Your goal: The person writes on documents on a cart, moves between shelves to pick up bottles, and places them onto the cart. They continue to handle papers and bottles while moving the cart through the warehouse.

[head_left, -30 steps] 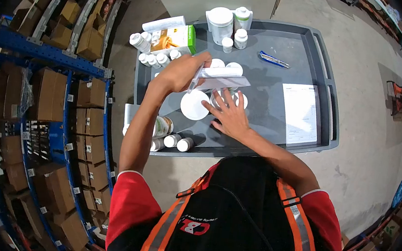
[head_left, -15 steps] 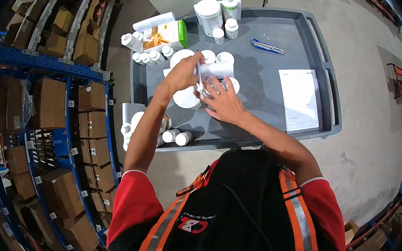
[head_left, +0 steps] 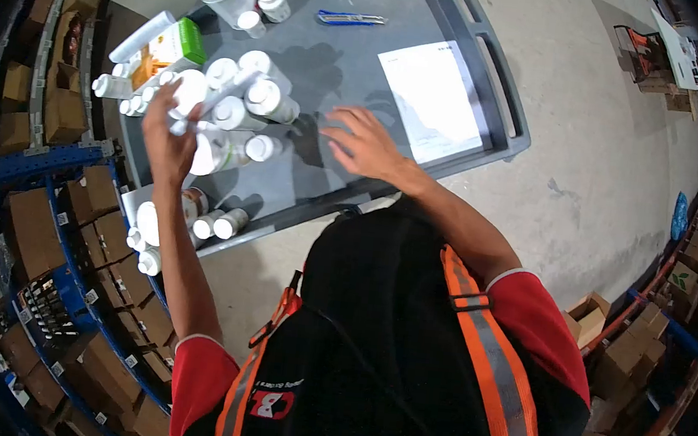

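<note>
Over grey tray (head_left: pixel 497 81), left hand (head_left: pixel 168 137) grips white strip (head_left: pixel 213 100); right hand (head_left: pixel 368 146) splayed, empty.

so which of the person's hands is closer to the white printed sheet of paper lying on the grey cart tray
The right. The right hand hovers open just beside the white printed sheet of paper, near its edge. The left hand is across the tray among the white bottles, holding a slim white tube.

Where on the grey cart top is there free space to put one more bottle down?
The grey plastic cart top is bare between the lying white bottles and the white paper sheet, up to the blue utility knife. The open right hand hovers over its near end. The left side is crowded with bottles, where the left hand holds a thin white object.
</note>
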A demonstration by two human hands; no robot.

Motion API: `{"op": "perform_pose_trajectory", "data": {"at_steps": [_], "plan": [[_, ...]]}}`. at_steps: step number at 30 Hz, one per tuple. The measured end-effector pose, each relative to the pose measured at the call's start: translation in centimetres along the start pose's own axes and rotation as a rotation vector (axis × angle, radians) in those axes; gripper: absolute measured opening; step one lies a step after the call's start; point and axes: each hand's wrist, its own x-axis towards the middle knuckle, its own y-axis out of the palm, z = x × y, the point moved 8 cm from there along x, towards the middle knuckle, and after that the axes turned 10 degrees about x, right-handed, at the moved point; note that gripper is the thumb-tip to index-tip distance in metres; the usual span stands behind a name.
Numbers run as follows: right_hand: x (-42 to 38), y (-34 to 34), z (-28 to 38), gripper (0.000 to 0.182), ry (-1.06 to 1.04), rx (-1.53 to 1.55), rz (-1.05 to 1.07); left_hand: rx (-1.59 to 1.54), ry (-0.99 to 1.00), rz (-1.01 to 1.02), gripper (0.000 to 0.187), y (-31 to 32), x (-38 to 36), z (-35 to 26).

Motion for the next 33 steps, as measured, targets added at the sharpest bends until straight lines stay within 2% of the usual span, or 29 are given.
{"op": "perform_pose_trajectory", "data": {"at_steps": [2,5,6,7,8,10,11,12,13,14,15,16,18,21,24,27,30,33], "plan": [[-5.3,-1.7,-4.3,0.020,0.208,0.028,0.209,-0.058,-0.120,-0.165,0.031,-1.4,-2.8,-1.9],[-12.1,-8.2,-8.2,0.015,0.334,-0.013,0.217,-0.248,-0.278,-0.316,0.029,0.0,-8.6,-5.6],[-13.3,-11.9,-8.1,0.012,0.241,-0.083,0.142,-0.339,-0.448,-0.332,0.030,1.9,-11.7,-5.9],[-15.0,-14.9,-9.0,0.014,0.202,-0.198,0.051,-0.315,-0.486,-0.269,0.032,3.7,-13.3,-8.4],[-16.1,-18.3,-9.8,0.017,0.248,-0.316,-0.042,-0.350,-0.533,-0.209,0.031,5.9,-14.3,-10.8],[-18.1,-25.2,-13.4,0.015,0.291,-0.236,-0.166,-0.297,-0.701,0.009,0.025,10.6,-16.2,-14.4],[-20.3,-28.5,-15.1,0.013,0.337,-0.338,-0.357,-0.295,-0.706,0.119,0.022,12.8,-15.7,-17.0],[-22.1,-30.7,-17.5,0.014,0.495,-0.401,-0.443,-0.275,-0.661,0.285,0.021,15.0,-15.2,-19.2],[-23.0,-32.6,-19.5,0.017,0.622,-0.411,-0.463,-0.279,-0.601,0.314,0.020,17.5,-14.5,-21.2],[-23.0,-33.8,-21.0,0.018,0.615,-0.436,-0.465,-0.367,-0.722,0.474,0.021,20.1,-15.4,-22.3],[-21.9,-34.2,-22.0,0.019,0.578,-0.422,-0.430,-0.324,-0.534,0.451,0.021,21.9,-14.8,-23.7],[-20.3,-34.4,-22.8,0.019,0.536,-0.408,-0.396,-0.282,-0.347,0.426,0.023,23.7,-14.4,-25.1],[-16.1,-33.9,-23.4,0.021,0.429,-0.337,-0.325,-0.393,-0.415,0.577,0.022,26.9,-14.4,-26.7],[-8.7,-29.0,-23.3,0.023,0.220,-0.177,-0.208,-0.336,-0.467,0.685,0.027,30.3,-15.4,-27.8],[-3.2,-20.9,-24.4,0.035,0.242,-0.120,0.184,-0.229,-0.333,0.490,0.028,30.9,-15.3,-29.6],[-1.2,-13.9,-27.3,0.049,0.167,-0.326,0.416,-0.206,-0.339,0.513,0.029,31.1,-15.5,-30.5],[-0.7,-10.6,-29.9,0.058,0.367,-0.308,0.631,-0.137,-0.426,0.574,0.035,30.1,-15.5,-30.7],[-1.1,-10.2,-30.1,0.058,0.385,-0.411,0.675,-0.080,-0.462,0.543,0.037,29.9,-15.7,-30.6]]}}
